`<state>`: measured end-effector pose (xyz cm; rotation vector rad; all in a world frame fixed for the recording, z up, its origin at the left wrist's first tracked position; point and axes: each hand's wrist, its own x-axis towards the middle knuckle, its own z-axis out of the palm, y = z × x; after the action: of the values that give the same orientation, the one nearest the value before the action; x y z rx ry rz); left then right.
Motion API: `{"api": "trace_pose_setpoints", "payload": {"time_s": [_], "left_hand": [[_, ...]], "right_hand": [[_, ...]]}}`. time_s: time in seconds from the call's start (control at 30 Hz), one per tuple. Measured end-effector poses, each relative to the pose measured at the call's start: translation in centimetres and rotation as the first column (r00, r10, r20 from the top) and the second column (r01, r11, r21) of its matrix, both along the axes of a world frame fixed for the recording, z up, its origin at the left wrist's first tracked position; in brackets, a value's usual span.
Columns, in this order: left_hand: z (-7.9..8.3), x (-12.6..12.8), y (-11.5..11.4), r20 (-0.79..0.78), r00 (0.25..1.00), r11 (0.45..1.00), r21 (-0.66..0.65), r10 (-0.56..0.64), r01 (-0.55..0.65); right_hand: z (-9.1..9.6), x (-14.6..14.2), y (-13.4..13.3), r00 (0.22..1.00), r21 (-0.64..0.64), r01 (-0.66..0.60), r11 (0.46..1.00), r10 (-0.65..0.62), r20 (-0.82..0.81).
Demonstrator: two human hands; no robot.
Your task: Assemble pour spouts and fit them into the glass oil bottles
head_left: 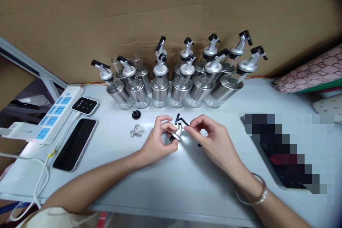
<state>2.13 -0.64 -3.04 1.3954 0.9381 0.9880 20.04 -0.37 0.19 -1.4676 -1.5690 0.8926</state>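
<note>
Between the thumb and fingers of my left hand (159, 140) is a silver pour spout (176, 134), tilted, with a black plug at its lower end. My right hand (211, 137) pinches a black lever cap (183, 120), held just above the spout's tip; whether the two touch I cannot tell. Left of my left hand lie a loose silver spout part (137, 130) and a round black stopper (136, 114). A small black piece (199, 145) rests on the table beneath my right hand.
Several glass bottles with steel sleeves (159, 94) stand in rows behind my hands, most topped with spouts. At left are a phone (75, 145), a power strip (60, 114), a small white device (85, 105) and cables. A tablet (275, 156), partly pixelated, lies at right.
</note>
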Motion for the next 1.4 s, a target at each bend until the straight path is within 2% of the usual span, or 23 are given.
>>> {"api": "trace_pose_setpoints", "payload": {"time_s": [0.23, 0.4, 0.77, 0.9, 1.07, 1.13, 1.3, 1.4], "left_hand": [[0.0, 0.1, 0.0, 0.08, 0.997, 0.999, -0.041, -0.02, 0.023], [0.3, 0.1, -0.2, 0.106, 0.994, 0.997, -0.077, -0.016, 0.024], [-0.5, -0.2, -0.1, 0.024, 0.999, 0.999, -0.014, -0.038, 0.038], [-0.7, -0.3, 0.0, 0.028, 1.0, 0.999, -0.037, -0.001, 0.002], [-1.1, -0.4, 0.0, 0.078, 0.996, 0.998, -0.057, 0.036, -0.031], [-1.3, -0.4, 0.0, 0.097, 0.995, 0.999, -0.041, 0.017, -0.013], [-1.4, -0.5, -0.3, 0.142, 0.982, 0.992, 0.038, -0.127, 0.122], [-1.3, -0.6, -0.4, 0.141, 0.982, 0.991, 0.059, -0.124, 0.117]], "right_hand": [[-0.9, -0.4, 0.2, 0.977, -0.075, -0.073, 0.994, 0.057, -0.206], [-0.9, -0.4, 0.2, 0.965, -0.081, -0.069, 0.994, 0.046, -0.26], [-0.7, -0.5, 0.1, 0.968, -0.072, -0.102, 0.992, 0.082, -0.237], [-0.7, -0.4, 0.2, 0.971, -0.041, -0.124, 0.991, 0.113, -0.21], [-1.1, -0.7, -0.1, 0.958, -0.058, -0.161, 0.985, 0.142, -0.25], [-1.1, -0.9, -0.3, 0.956, -0.059, -0.171, 0.983, 0.151, -0.253], [-0.8, -1.1, -0.6, 0.951, -0.04, -0.217, 0.975, 0.201, -0.235], [-0.6, -1.0, -0.6, 0.944, -0.033, -0.244, 0.969, 0.229, -0.236]]}}
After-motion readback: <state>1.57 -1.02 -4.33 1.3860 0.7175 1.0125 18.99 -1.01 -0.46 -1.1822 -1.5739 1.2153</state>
